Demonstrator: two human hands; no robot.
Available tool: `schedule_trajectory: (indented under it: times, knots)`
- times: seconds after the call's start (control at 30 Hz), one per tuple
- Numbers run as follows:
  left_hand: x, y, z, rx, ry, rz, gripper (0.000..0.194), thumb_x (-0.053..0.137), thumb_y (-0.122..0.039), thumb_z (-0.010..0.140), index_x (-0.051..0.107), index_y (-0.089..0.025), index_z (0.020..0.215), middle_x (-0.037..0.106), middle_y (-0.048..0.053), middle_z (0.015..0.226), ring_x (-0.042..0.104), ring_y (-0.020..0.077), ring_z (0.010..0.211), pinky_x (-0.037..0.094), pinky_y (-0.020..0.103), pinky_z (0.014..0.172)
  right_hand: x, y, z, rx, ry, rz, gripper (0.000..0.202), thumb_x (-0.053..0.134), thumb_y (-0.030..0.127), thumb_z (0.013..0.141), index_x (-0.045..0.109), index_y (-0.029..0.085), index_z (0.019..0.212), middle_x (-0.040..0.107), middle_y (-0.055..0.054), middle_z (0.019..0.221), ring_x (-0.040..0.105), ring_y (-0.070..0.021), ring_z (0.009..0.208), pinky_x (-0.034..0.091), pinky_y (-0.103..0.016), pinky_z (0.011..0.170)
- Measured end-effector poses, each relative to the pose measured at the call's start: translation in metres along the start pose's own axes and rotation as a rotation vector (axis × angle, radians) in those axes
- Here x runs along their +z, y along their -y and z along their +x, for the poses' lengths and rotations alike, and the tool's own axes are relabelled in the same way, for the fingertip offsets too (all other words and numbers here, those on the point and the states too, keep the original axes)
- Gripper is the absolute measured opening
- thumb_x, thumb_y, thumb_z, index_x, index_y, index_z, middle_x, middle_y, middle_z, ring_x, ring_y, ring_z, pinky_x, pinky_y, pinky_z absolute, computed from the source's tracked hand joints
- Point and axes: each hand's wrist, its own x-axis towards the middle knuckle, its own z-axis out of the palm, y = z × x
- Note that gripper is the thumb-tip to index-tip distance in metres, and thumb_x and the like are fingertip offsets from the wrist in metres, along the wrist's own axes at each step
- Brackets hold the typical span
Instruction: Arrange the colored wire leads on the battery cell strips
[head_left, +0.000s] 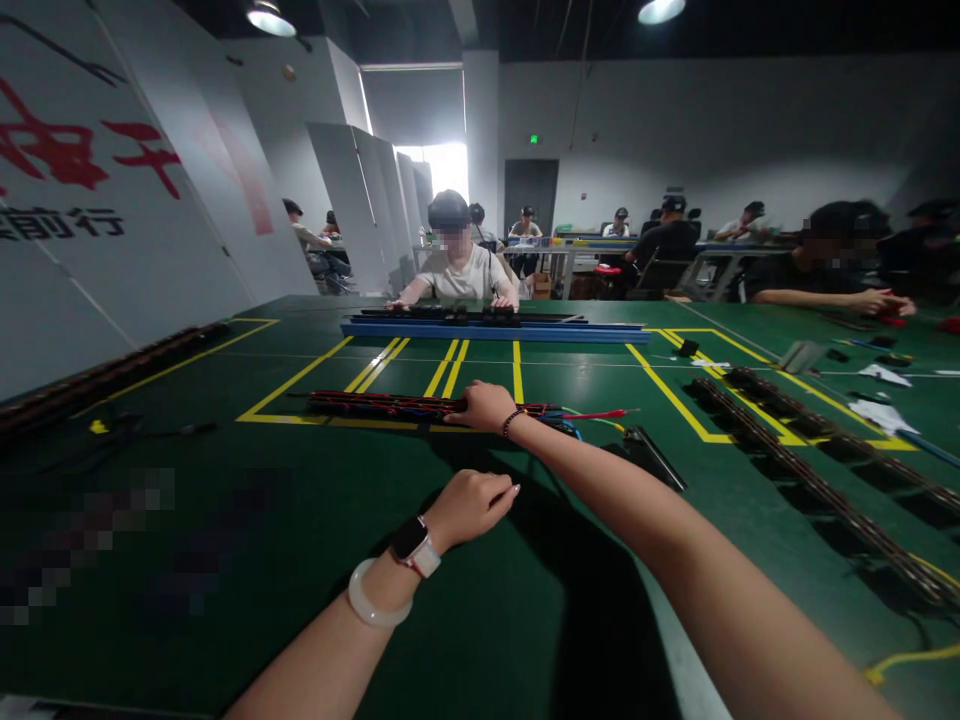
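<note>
A long bundle of red, black and blue wires [390,404] lies crosswise on the green table, along the near yellow tape line. My right hand [486,408] reaches over and grips the bundle right of its middle, its fingertips partly hidden. Red, green-yellow and blue wire ends [600,415] stick out to the right. Closer to me, my left hand [474,505] is apart from the bundle, its fingers curled together and nothing visible in them. A black flat piece [654,458] rests right of the wire ends.
Across the table [480,640], a person [469,262] works behind a blue rail [495,332]. Long dark wired strips [795,470] lie at the right, another strip [112,375] at the far left. Another person's hands [885,303] are at the right edge. Yellow tape outlines mark the tabletop.
</note>
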Motion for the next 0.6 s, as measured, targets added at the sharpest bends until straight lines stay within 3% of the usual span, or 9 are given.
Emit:
schedule_trajectory:
  times: [0.17, 0.4, 0.5, 0.6]
  knots:
    - [0.0, -0.005, -0.002, 0.061, 0.037, -0.066, 0.032, 0.034, -0.031, 0.089, 0.053, -0.018, 0.065, 0.055, 0.002, 0.06, 0.052, 0.013, 0.059, 0.031, 0.026, 0.058, 0.018, 0.027, 0.008, -0.025, 0.014, 0.019, 0.07, 0.037, 0.074, 0.073, 0.064, 0.012, 0.093, 0.059, -0.015, 0.101, 0.05, -0.0265, 0.097, 0.038, -0.034, 0.079]
    - [0.002, -0.006, -0.002, 0.032, 0.087, -0.108, 0.031, 0.04, -0.03, 0.085, 0.059, -0.017, 0.065, 0.06, 0.004, 0.062, 0.054, 0.0137, 0.058, 0.034, 0.026, 0.058, 0.033, 0.043, -0.003, -0.057, 0.045, 0.025, 0.064, 0.038, 0.067, 0.078, 0.063, 0.011, 0.096, 0.06, -0.015, 0.103, 0.051, -0.0264, 0.098, 0.037, -0.035, 0.082]
    - [0.003, -0.004, -0.002, 0.0, 0.089, -0.098, 0.03, 0.04, -0.029, 0.085, 0.062, -0.017, 0.068, 0.064, 0.006, 0.069, 0.057, 0.0162, 0.064, 0.037, 0.028, 0.064, 0.02, 0.046, -0.019, -0.115, 0.049, -0.008, 0.057, 0.038, 0.06, 0.082, 0.064, 0.012, 0.095, 0.06, -0.014, 0.103, 0.052, -0.0255, 0.097, 0.037, -0.034, 0.082]
    - [0.004, -0.003, -0.002, 0.0, 0.051, -0.116, 0.027, 0.041, -0.029, 0.085, 0.064, -0.018, 0.079, 0.066, 0.007, 0.081, 0.058, 0.0194, 0.078, 0.039, 0.029, 0.071, -0.01, 0.04, -0.048, -0.21, -0.031, -0.059, 0.045, 0.038, 0.05, 0.086, 0.065, 0.015, 0.095, 0.061, -0.012, 0.1, 0.054, -0.0245, 0.094, 0.037, -0.034, 0.082]
